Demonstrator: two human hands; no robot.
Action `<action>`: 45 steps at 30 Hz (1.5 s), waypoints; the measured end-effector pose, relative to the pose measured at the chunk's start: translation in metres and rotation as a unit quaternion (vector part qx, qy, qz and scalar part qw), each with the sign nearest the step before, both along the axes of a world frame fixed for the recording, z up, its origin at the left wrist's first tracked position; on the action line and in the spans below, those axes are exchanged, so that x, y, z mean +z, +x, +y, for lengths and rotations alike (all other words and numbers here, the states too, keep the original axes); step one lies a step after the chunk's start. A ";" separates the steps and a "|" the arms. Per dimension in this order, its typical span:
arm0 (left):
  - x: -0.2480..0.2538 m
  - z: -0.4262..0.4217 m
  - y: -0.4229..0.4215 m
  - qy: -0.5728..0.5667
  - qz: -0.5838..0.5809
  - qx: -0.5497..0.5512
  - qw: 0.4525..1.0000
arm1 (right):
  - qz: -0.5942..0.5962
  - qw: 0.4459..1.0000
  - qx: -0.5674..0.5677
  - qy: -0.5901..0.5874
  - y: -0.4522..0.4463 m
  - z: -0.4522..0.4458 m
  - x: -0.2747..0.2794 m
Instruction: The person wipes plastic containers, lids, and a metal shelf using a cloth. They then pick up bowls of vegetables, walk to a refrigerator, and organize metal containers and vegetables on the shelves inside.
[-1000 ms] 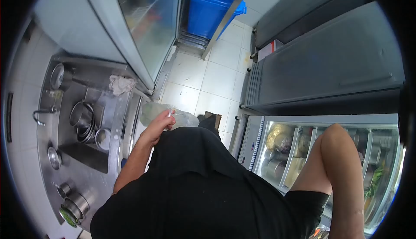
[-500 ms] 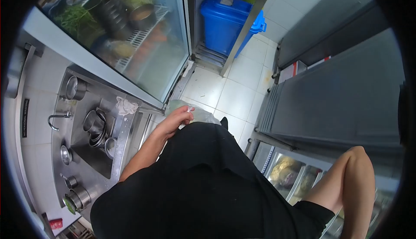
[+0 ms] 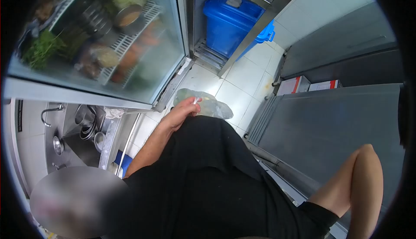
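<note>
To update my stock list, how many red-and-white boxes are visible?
2: a left box in the picture's upper right, and a right box beside it. More may be hidden.

A glass-doored fridge stands with a steel rack just beyond it, a blue bin inside. Pale square tiles cover the floor, shining near the fridge's foot. Beside the fridge is a steel sink; across from it stand a grey cabinet and another. Past the fridge rises a white tiled wall.
</note>
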State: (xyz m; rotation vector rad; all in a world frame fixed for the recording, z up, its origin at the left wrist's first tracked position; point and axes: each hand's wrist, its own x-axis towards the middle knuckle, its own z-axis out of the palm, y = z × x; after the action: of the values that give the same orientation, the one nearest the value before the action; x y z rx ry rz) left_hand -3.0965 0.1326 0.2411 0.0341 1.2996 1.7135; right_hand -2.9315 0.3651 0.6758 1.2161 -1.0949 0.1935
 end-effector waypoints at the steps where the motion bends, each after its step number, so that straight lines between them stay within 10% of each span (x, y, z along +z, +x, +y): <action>1: -0.003 0.006 -0.010 -0.001 -0.001 0.001 1.000 | -0.006 1.000 -0.001 -0.001 -0.010 0.003 0.000; 19: -0.007 0.071 -0.142 0.018 0.031 0.054 0.998 | -0.255 0.948 0.167 -0.089 -0.192 0.100 -0.033; 22: 0.007 0.076 -0.143 0.014 0.041 0.122 0.992 | -0.523 0.820 0.122 -0.200 -0.255 0.138 -0.127; 24: 0.016 0.088 -0.138 0.018 0.047 0.168 0.984 | -0.752 0.620 0.050 -0.217 -0.301 0.140 -0.236; 25: 0.020 0.090 -0.136 0.018 0.056 0.194 0.979 | -0.877 0.433 0.058 -0.201 -0.323 0.132 -0.283; 27: 0.026 0.103 -0.116 0.007 0.052 0.248 0.967 | -0.927 0.372 -0.006 -0.047 -0.331 0.141 -0.416; 29: 0.037 0.119 -0.103 -0.009 0.053 0.313 0.948 | -0.860 0.486 -0.110 0.115 -0.325 0.156 -0.508; 31: 0.042 0.140 -0.083 -0.026 0.057 0.353 0.934 | -0.847 0.464 -0.123 0.227 -0.321 0.169 -0.557; 34: 0.045 0.169 -0.053 -0.039 0.052 0.436 0.898 | -0.874 0.294 -0.082 0.377 -0.334 0.186 -0.566; 37: 0.050 0.190 -0.024 -0.054 0.023 0.524 0.850 | -0.957 0.033 0.086 0.277 -0.336 0.187 -0.529; 41: 0.040 0.206 0.010 -0.030 0.008 0.606 0.795 | -0.946 0.144 0.076 0.281 -0.319 0.176 -0.543; 43: 0.038 0.219 0.023 -0.023 0.011 0.623 0.781 | -0.876 0.305 0.023 0.372 -0.312 0.156 -0.490; 45: 0.036 0.221 0.037 -0.002 0.034 0.641 0.767 | -0.867 0.305 -0.014 0.394 -0.311 0.143 -0.485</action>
State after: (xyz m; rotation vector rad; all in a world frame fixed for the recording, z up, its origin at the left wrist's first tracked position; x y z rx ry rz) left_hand -3.0591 0.3535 0.2772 -1.0331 1.4610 2.8294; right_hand -3.2428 0.5080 0.1909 1.5647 -3.4704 1.3078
